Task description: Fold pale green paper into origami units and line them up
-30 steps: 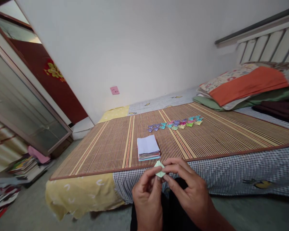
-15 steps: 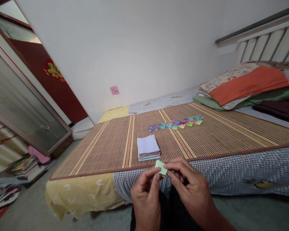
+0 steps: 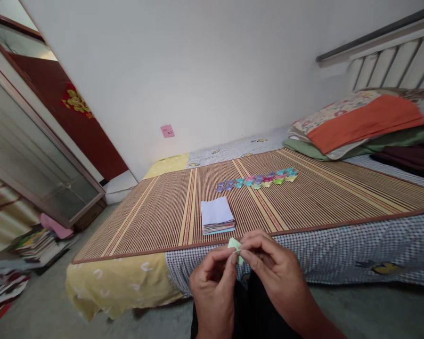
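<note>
Between my two hands is a small folded piece of pale green paper [image 3: 234, 243], held just in front of the bed's near edge. My left hand [image 3: 214, 278] pinches its left side between thumb and forefinger. From the other side, my right hand [image 3: 268, 263] grips it the same way, with the thumbs close together. The fingertips hide part of the folds. Just beyond my hands, a stack of paper sheets [image 3: 217, 213] with a white one on top lies on the striped mat [image 3: 155, 216]. Farther back are several small folded paper pieces [image 3: 257, 179] in many colours, lined up in two rows.
Pillows and folded bedding [image 3: 363, 122] are piled at the right end of the bed. A checked sheet [image 3: 339, 256] and a yellow cloth [image 3: 120, 282] hang over its front edge. Books [image 3: 38, 242] stand on the left, near a glass-panelled door [image 3: 45, 141].
The green paper has gone from nearly flat and diamond-shaped to bent or creased between my fingertips. My right hand has shifted slightly left, closer to my left thumb.
</note>
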`<move>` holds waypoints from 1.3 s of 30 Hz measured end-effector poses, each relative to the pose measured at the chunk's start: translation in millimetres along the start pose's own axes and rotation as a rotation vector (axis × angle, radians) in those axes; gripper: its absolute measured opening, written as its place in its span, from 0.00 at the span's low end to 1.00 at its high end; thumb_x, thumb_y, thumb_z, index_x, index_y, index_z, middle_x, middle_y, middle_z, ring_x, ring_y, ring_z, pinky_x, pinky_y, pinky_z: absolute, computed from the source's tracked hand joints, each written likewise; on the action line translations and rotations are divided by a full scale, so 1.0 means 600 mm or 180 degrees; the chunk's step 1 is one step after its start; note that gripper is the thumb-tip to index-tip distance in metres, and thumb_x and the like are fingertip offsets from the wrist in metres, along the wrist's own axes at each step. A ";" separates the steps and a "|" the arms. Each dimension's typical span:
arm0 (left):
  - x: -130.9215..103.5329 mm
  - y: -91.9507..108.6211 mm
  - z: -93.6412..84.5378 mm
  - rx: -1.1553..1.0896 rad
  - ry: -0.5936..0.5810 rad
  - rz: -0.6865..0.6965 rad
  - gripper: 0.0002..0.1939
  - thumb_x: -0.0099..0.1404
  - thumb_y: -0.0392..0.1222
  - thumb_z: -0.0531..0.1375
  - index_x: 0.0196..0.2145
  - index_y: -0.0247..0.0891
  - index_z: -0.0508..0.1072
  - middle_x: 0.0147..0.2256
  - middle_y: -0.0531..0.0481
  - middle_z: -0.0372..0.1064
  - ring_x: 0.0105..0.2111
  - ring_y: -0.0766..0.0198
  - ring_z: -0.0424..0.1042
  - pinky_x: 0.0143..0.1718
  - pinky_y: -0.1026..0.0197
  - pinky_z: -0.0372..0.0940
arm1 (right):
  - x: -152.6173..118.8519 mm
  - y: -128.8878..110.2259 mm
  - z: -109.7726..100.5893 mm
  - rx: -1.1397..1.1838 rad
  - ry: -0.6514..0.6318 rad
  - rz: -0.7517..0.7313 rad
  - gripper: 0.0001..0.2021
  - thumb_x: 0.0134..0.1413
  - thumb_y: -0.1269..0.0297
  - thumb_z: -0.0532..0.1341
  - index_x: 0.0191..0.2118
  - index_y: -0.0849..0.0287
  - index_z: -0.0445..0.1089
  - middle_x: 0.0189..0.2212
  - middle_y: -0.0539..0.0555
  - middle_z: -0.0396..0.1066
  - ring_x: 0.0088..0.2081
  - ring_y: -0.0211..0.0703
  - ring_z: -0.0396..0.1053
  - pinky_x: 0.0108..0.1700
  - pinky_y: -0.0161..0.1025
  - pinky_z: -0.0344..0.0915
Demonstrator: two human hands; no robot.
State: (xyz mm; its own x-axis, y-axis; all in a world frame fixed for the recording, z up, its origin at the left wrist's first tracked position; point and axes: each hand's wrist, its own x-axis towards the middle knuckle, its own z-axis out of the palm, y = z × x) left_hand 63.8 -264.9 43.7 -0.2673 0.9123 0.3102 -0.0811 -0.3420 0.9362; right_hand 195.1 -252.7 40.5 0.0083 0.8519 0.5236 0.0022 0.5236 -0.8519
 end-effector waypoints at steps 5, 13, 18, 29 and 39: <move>-0.001 0.001 -0.003 0.0142 -0.0058 -0.0022 0.05 0.59 0.42 0.71 0.32 0.38 0.84 0.31 0.47 0.82 0.32 0.60 0.81 0.37 0.64 0.75 | -0.002 0.001 0.009 -0.0452 0.0168 -0.0283 0.07 0.67 0.67 0.59 0.34 0.55 0.69 0.35 0.51 0.69 0.39 0.42 0.71 0.42 0.35 0.67; 0.000 0.008 -0.001 0.0178 -0.0151 -0.0066 0.06 0.59 0.42 0.71 0.30 0.37 0.82 0.30 0.48 0.80 0.31 0.60 0.79 0.35 0.64 0.73 | -0.001 -0.007 0.013 -0.0649 0.0212 -0.0343 0.09 0.66 0.69 0.59 0.32 0.56 0.66 0.32 0.51 0.68 0.36 0.41 0.70 0.39 0.35 0.66; 0.005 0.013 0.001 0.0144 -0.0238 -0.0201 0.07 0.60 0.43 0.71 0.30 0.36 0.81 0.29 0.48 0.79 0.29 0.62 0.77 0.33 0.65 0.71 | 0.003 -0.008 0.002 -0.0529 0.0091 -0.0222 0.08 0.66 0.68 0.60 0.32 0.56 0.68 0.33 0.50 0.69 0.37 0.41 0.70 0.41 0.35 0.66; 0.007 0.006 -0.002 0.0176 -0.0277 -0.0179 0.07 0.60 0.40 0.70 0.29 0.36 0.77 0.29 0.49 0.77 0.30 0.63 0.75 0.34 0.66 0.69 | 0.002 -0.007 0.005 -0.0310 0.0123 0.0000 0.08 0.64 0.67 0.61 0.31 0.56 0.67 0.32 0.50 0.69 0.36 0.41 0.70 0.40 0.36 0.67; 0.010 0.016 0.005 -0.0172 -0.0140 -0.0320 0.10 0.58 0.40 0.71 0.36 0.37 0.76 0.31 0.49 0.80 0.32 0.62 0.80 0.34 0.66 0.72 | 0.003 -0.008 0.006 -0.0380 0.0193 0.0020 0.08 0.63 0.65 0.62 0.30 0.56 0.66 0.33 0.52 0.71 0.38 0.44 0.72 0.42 0.38 0.68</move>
State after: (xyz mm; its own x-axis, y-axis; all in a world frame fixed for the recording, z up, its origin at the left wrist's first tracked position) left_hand 64.4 -262.2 55.2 -0.2129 0.9512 0.2231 -0.1573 -0.2587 0.9531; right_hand 191.4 -253.8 45.4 0.0692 0.8512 0.5202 0.1210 0.5105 -0.8513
